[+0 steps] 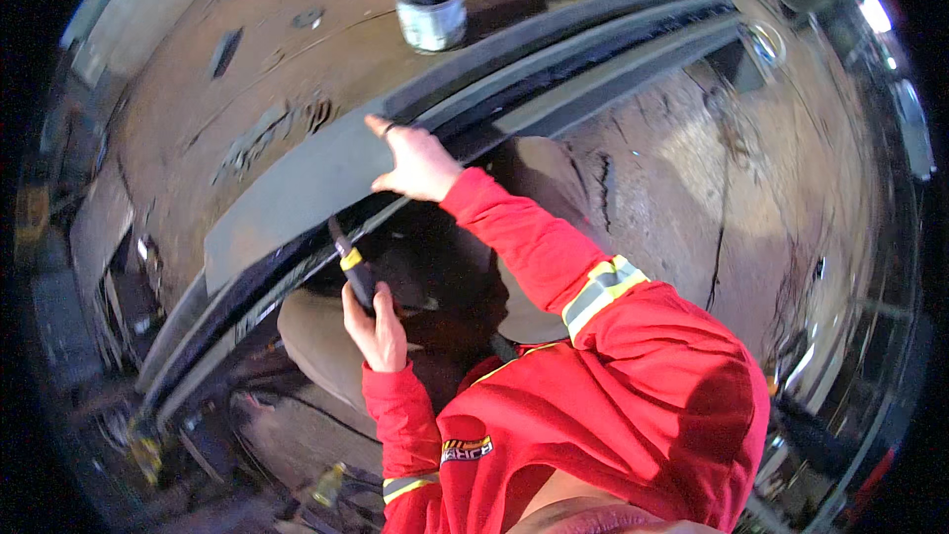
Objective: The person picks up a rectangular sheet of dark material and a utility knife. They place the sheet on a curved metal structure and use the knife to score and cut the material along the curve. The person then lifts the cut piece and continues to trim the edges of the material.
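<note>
My left hand (379,336) is closed round the black handle of a hand tool (356,272) with a yellow band and a narrow dark blade. The blade points away from me, its tip at the near edge of a flat grey plate (297,188); whether it touches cannot be made out. My right hand (420,163) lies over the plate's right part, thumb and index finger spread apart. Beneath and beside the plate runs a long curved dark metal beam (583,49) with raised parallel edges, passing in front of my bent knees.
Beyond the beam stands a white bucket (432,22) full of dark rods. Small metal scraps (267,138) and a dark flat piece (226,52) lie on the brown surface. A ring-shaped object (765,43) sits by the beam's right end. Dark cables (297,400) trail at lower left.
</note>
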`<action>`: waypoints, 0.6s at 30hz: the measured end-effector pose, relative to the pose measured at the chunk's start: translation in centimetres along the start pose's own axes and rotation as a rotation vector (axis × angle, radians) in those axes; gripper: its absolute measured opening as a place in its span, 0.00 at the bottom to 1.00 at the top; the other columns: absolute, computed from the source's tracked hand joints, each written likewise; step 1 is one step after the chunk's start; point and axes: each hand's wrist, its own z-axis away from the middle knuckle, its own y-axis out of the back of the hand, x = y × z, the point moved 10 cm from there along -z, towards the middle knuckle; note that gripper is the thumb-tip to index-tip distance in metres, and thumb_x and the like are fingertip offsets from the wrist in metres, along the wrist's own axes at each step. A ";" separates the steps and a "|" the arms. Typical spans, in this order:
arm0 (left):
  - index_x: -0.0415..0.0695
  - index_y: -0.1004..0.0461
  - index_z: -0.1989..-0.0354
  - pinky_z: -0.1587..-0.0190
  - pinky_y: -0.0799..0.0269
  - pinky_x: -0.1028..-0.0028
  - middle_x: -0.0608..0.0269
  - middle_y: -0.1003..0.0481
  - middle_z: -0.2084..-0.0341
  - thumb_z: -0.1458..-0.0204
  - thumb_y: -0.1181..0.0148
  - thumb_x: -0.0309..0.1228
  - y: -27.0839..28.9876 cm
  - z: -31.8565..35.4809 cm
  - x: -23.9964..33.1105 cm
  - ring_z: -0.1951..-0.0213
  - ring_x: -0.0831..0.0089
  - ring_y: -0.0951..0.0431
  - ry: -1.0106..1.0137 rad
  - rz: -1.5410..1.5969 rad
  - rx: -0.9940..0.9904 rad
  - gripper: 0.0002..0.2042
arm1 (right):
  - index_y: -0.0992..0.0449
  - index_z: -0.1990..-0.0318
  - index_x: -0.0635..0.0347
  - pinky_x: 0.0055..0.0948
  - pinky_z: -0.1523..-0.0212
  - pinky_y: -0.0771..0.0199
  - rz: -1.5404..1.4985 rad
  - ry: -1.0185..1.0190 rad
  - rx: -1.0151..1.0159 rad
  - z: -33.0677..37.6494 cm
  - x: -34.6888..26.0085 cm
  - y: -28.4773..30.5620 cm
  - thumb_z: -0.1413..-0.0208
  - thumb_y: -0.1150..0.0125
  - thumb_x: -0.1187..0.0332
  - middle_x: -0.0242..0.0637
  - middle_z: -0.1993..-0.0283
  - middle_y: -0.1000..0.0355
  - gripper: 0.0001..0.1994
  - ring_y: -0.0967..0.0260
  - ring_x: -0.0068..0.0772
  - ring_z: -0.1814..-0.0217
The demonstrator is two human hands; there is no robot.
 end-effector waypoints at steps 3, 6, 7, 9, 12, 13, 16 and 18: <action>0.38 0.31 0.53 0.74 0.42 0.82 0.73 0.33 0.73 0.43 0.45 0.25 -0.2 0.4 -0.6 0.75 0.85 0.38 0.035 0.019 0.015 0.10 | 0.40 0.37 0.66 0.41 0.45 0.29 0.004 -0.053 -0.027 0.4 -1.0 0.5 0.67 0.24 0.64 0.56 0.46 0.30 0.46 0.30 0.54 0.47; 0.39 0.32 0.53 0.76 0.41 0.81 0.72 0.33 0.74 0.43 0.46 0.25 -0.8 0.3 -1.3 0.77 0.84 0.36 0.015 0.018 0.010 0.10 | 0.42 0.36 0.68 0.41 0.46 0.28 -0.045 -0.069 0.003 0.7 -0.4 0.5 0.66 0.24 0.66 0.58 0.48 0.29 0.46 0.29 0.54 0.48; 0.40 0.32 0.53 0.76 0.41 0.82 0.72 0.32 0.75 0.43 0.46 0.25 -1.2 0.5 -1.0 0.77 0.84 0.36 0.076 0.057 0.001 0.10 | 0.42 0.36 0.68 0.41 0.47 0.28 -0.060 -0.062 0.009 0.8 -0.4 0.5 0.66 0.24 0.66 0.59 0.50 0.29 0.46 0.29 0.54 0.48; 0.39 0.32 0.54 0.77 0.42 0.82 0.72 0.33 0.76 0.43 0.46 0.25 -1.3 0.1 -1.0 0.79 0.83 0.37 0.031 0.073 0.004 0.10 | 0.42 0.36 0.68 0.41 0.50 0.27 -0.080 -0.100 -0.038 1.1 -0.9 0.8 0.66 0.25 0.67 0.59 0.54 0.27 0.45 0.27 0.54 0.52; 0.39 0.32 0.55 0.77 0.42 0.81 0.71 0.33 0.77 0.44 0.46 0.26 -1.5 -0.1 -0.9 0.79 0.83 0.37 -0.019 0.010 -0.038 0.10 | 0.43 0.36 0.70 0.42 0.54 0.25 -0.041 -0.110 -0.036 1.0 -0.5 0.7 0.66 0.25 0.67 0.58 0.60 0.25 0.46 0.25 0.54 0.56; 0.38 0.32 0.55 0.77 0.42 0.81 0.71 0.33 0.77 0.44 0.46 0.26 -1.6 0.0 -1.0 0.79 0.83 0.37 -0.009 0.003 -0.040 0.10 | 0.43 0.36 0.70 0.42 0.55 0.24 -0.036 -0.114 -0.041 1.2 -0.3 0.6 0.66 0.25 0.67 0.58 0.61 0.25 0.46 0.25 0.54 0.57; 0.38 0.31 0.55 0.77 0.42 0.80 0.70 0.33 0.76 0.44 0.45 0.26 -1.1 -0.2 -0.9 0.78 0.83 0.37 -0.023 -0.009 -0.016 0.10 | 0.43 0.36 0.71 0.41 0.54 0.24 -0.044 -0.141 -0.066 1.0 -0.8 0.3 0.67 0.24 0.66 0.58 0.60 0.25 0.47 0.25 0.53 0.56; 0.38 0.31 0.54 0.76 0.41 0.80 0.70 0.32 0.75 0.44 0.45 0.26 -1.0 -0.4 -1.3 0.78 0.82 0.37 -0.045 -0.021 -0.018 0.11 | 0.43 0.35 0.69 0.41 0.53 0.25 -0.044 -0.143 -0.050 1.1 -0.5 0.2 0.67 0.24 0.66 0.59 0.58 0.26 0.48 0.25 0.53 0.55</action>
